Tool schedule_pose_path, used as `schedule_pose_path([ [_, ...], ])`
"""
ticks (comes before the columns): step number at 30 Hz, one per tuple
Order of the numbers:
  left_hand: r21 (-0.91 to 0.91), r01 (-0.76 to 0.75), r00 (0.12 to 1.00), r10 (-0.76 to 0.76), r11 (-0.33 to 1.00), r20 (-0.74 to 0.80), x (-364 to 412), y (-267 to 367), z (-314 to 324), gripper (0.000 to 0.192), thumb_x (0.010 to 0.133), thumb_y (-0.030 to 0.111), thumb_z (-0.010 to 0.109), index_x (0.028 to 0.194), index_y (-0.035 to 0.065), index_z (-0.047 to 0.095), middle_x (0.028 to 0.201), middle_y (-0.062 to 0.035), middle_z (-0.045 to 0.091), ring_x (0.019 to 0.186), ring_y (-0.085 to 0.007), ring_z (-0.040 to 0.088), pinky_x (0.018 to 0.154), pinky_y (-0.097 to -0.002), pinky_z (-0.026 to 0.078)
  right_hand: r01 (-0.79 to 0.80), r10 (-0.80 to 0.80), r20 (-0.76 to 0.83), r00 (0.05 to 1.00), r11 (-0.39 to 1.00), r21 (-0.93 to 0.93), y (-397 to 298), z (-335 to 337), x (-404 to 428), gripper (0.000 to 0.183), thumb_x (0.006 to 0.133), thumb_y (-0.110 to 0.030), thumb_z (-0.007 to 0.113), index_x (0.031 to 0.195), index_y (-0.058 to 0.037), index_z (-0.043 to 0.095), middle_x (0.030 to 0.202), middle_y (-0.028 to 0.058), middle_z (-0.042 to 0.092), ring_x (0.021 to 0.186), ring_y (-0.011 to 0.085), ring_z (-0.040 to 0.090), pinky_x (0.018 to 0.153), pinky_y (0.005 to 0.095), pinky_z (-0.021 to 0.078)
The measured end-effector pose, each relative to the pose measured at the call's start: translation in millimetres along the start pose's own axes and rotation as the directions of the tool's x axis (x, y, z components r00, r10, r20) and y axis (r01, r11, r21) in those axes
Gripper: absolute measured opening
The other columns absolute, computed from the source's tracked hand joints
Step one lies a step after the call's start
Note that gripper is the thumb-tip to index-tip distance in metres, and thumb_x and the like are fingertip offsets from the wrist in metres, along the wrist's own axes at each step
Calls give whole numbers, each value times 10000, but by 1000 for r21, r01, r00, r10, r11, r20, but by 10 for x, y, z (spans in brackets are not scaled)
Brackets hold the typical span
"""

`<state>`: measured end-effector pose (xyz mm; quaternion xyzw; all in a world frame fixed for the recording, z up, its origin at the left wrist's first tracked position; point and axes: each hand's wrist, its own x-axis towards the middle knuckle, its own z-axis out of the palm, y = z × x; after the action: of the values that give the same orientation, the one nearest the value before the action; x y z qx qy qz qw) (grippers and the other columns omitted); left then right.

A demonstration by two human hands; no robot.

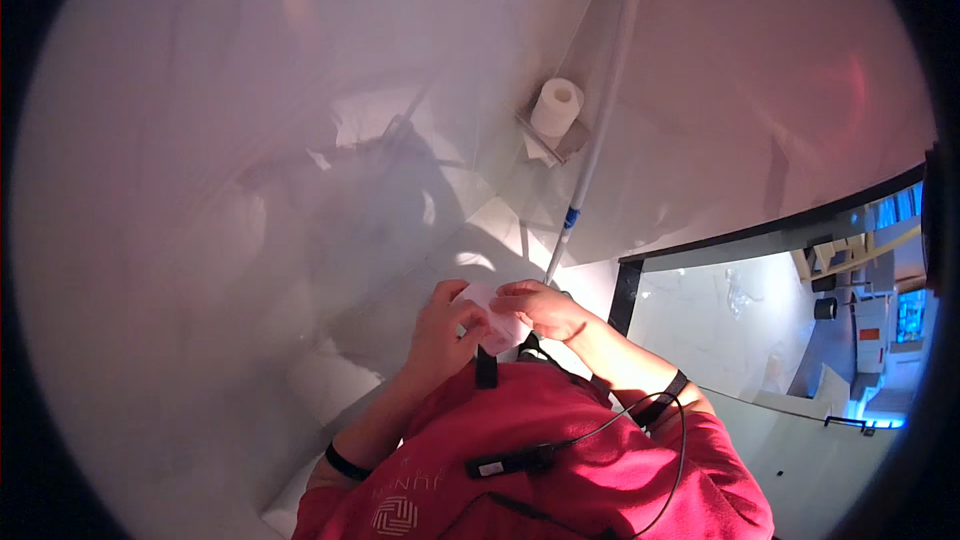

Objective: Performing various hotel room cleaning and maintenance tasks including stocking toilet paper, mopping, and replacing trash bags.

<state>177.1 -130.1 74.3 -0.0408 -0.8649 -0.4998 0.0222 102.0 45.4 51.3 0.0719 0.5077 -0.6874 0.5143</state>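
Observation:
Between my two hands, just in front of my red shirt, is a small, thin, pale pinkish-white sheet [495, 326]; whether it is paper or plastic I cannot tell. My left hand [448, 328] pinches its left side with bent fingers. The fingers of my right hand [541, 307] grip its upper right part. Just beyond my right hand a long pale pole [600, 131] with blue bands leans at a slant. A white paper roll [557, 106] stands upright on a small corner holder [568, 148] near the pole.
Smooth pale walls [330, 52] surround me on the left and ahead. At the right, a dark-edged opening [628, 292] shows a room with shelves and equipment. A black cable [681, 457] loops over my shirt from a small black device [510, 463].

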Motion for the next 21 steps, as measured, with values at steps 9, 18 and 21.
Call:
schedule_pose_path([
  [9,-281,-120,989,89,952,-120,324,-189,-582,136,673,39,687,768,66,593,1042,-106,551,878,-230,568,770,-326,438,-89,-715,-322,620,344,-935,-1329,-648,1061,234,717,-65,513,894,-81,666,720,145,643,664,262,624,631,365,495],
  [18,-629,25,982,-138,777,-132,233,-173,-568,93,796,-59,565,852,15,570,845,-69,546,785,-133,561,708,-250,451,-469,-740,-392,547,118,-875,-1772,-863,1116,427,770,-154,570,1173,-31,502,922,208,627,878,364,600,761,418,481],
  [21,-682,50,979,-172,730,-112,294,-58,-506,206,809,-58,549,1005,7,550,814,-67,537,765,-137,565,691,-261,460,28,-671,-262,694,388,-921,-1291,-561,611,351,796,-62,589,1129,-10,491,898,145,648,851,226,629,714,315,486],
])
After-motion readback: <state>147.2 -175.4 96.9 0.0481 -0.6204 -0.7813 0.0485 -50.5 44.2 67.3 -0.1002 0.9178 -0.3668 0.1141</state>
